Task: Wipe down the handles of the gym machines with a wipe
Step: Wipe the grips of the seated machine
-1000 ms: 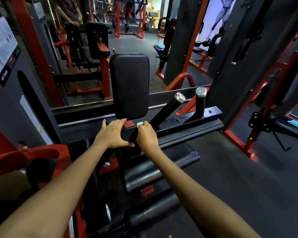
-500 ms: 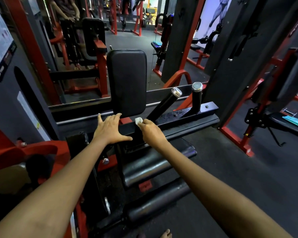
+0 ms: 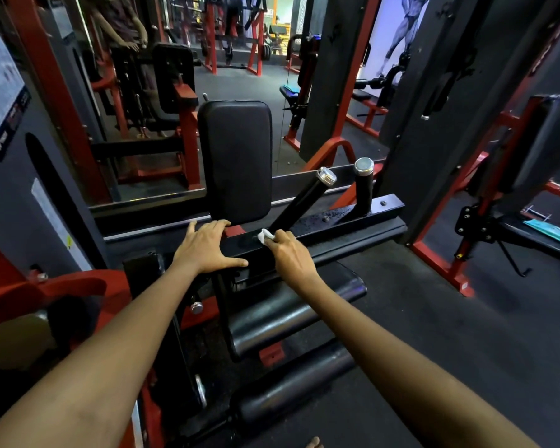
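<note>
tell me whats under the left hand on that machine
The left hand rests flat, fingers spread, on the machine's black crossbar, just below the upright black pad. A red bracket shows beside the fingertips. The bar surface beneath the palm is covered.

Padded vinyl, painted steel and chrome caps on a gym machine

The upright back pad point(image 3: 235, 160) at 12 o'clock looks like smooth black vinyl with a soft sheen. Below it the black crossbar point(image 3: 330, 227) is painted metal, glossy and speckled as if wet toward 2 o'clock. The 2 handles, one slanted point(image 3: 299, 205) and one upright point(image 3: 363, 189), are matt black tubes with polished chrome end caps. The white wipe point(image 3: 265, 236) looks like soft crumpled paper or cloth; which one cannot be told. The 2 roller pads point(image 3: 291, 313) at 6 o'clock are glossy black padding. The floor point(image 3: 434, 318) at 4 o'clock is dark, matt, grainy rubber. The red frame point(image 3: 440, 263) is painted metal.
</note>
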{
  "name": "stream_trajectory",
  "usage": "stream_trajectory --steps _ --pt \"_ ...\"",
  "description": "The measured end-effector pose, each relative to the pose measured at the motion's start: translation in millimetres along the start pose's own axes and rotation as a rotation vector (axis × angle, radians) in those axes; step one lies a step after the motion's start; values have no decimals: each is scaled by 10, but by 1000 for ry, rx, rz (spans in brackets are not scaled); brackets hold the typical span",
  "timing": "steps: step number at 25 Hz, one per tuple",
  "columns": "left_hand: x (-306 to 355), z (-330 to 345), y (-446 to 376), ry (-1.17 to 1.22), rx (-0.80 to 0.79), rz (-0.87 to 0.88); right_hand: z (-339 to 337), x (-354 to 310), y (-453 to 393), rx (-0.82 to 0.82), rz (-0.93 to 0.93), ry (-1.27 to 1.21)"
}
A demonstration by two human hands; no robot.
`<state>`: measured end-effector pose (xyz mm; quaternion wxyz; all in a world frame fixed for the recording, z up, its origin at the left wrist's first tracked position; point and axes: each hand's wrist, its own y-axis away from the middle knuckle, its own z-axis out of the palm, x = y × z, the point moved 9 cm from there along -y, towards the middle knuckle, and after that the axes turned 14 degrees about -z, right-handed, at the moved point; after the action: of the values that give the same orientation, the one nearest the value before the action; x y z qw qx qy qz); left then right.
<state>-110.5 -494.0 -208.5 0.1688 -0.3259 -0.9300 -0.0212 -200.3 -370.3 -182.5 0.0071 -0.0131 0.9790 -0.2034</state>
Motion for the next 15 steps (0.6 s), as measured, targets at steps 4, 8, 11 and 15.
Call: stream_trajectory --steps 4,8,11,15 --pt "29 3 14 0 26 45 -35 101 42 143 39 49" --pt "38 -4 27 7 62 75 -28 368 183 196 106 85" --pt "50 -5 13 16 57 75 0 656 203 230 407 -137" --pt "55 9 -9 -13 33 68 78 812 190 195 649 -521"
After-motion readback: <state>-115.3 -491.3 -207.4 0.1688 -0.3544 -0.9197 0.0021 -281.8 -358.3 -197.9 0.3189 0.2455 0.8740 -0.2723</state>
